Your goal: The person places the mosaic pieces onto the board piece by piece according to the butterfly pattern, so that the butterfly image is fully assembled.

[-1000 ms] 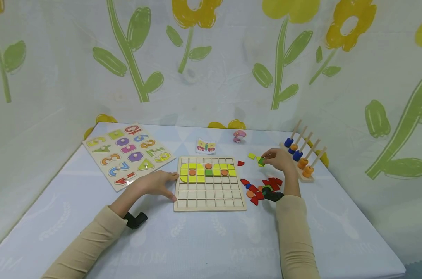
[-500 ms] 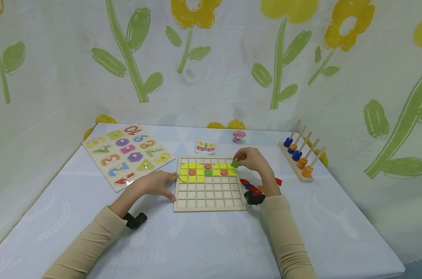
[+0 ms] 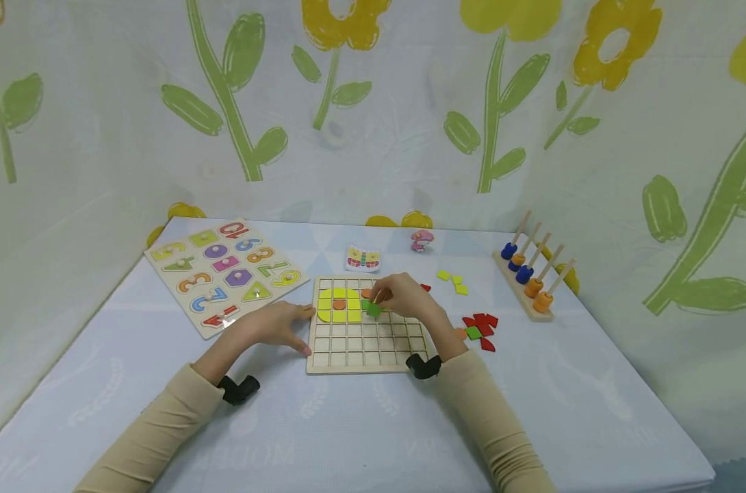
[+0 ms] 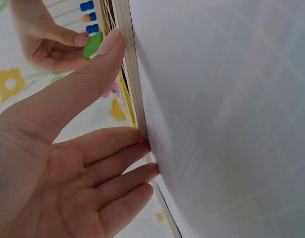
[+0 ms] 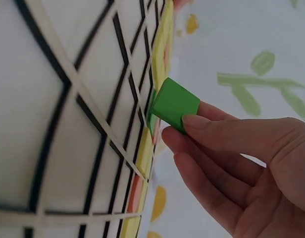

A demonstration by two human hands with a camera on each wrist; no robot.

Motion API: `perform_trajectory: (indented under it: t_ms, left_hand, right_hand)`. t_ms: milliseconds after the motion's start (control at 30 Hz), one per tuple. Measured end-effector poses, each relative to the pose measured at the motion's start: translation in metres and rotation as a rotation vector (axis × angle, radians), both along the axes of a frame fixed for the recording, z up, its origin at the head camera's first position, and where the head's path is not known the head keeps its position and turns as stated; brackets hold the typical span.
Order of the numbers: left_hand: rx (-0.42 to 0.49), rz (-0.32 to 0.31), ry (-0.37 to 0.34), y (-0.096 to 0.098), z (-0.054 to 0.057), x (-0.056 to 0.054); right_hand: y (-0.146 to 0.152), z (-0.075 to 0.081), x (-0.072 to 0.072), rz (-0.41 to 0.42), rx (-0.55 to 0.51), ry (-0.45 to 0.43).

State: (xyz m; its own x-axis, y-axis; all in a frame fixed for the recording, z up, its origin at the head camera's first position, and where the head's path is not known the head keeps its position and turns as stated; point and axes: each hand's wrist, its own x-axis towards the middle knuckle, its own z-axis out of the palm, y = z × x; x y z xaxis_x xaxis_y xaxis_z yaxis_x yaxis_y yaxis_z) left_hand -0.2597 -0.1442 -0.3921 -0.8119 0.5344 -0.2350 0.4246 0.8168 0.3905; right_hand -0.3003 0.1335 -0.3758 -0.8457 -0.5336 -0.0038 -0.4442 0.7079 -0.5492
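My right hand (image 3: 404, 296) pinches a green square tile (image 5: 176, 103) between thumb and fingers, over the middle of the wooden grid board (image 3: 342, 359). In the right wrist view the tile is tilted, close to another green tile (image 5: 151, 119) seated in the grid. Yellow tiles (image 3: 325, 315) and orange round tiles (image 3: 339, 305) fill part of the upper rows; my right hand hides some of the right side. My left hand (image 3: 277, 325) rests at the board's left edge, its thumb and fingers spread and touching the rim (image 4: 135, 84).
Loose red tiles (image 3: 485, 320) and a green tile (image 3: 473, 333) lie right of the board, with several yellow tiles (image 3: 461, 289) behind. A picture card (image 3: 363, 259), a pink figurine (image 3: 421, 239), a number puzzle (image 3: 225, 274) and a peg stand (image 3: 533, 301) stand or lie around.
My right hand has carried the green tile leftward from the loose pieces to above the board's middle. The left hand has stayed at the board's edge.
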Motion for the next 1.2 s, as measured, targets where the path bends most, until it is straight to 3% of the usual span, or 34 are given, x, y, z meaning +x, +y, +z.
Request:
perform_trajectory:
  t_ms: [400,800,1067,1200]
  left_hand:
    - [-0.003,0.003,-0.010,0.001,0.001,0.000]
    - [-0.001,0.003,-0.008,0.000,0.001,0.000]
    - [0.003,0.006,0.000,0.000,0.000,0.001]
    - [0.001,0.016,-0.003,0.001,-0.001,0.001]
  right_hand:
    - [-0.011,-0.006,0.004,0.012,0.034,0.023]
    - [-0.014,-0.006,0.004,0.018,0.158,0.049]
    - [-0.002,0.000,0.001,0.064,0.153,0.005]
    - [0.013,0.008,-0.002,0.029,0.094,-0.010]
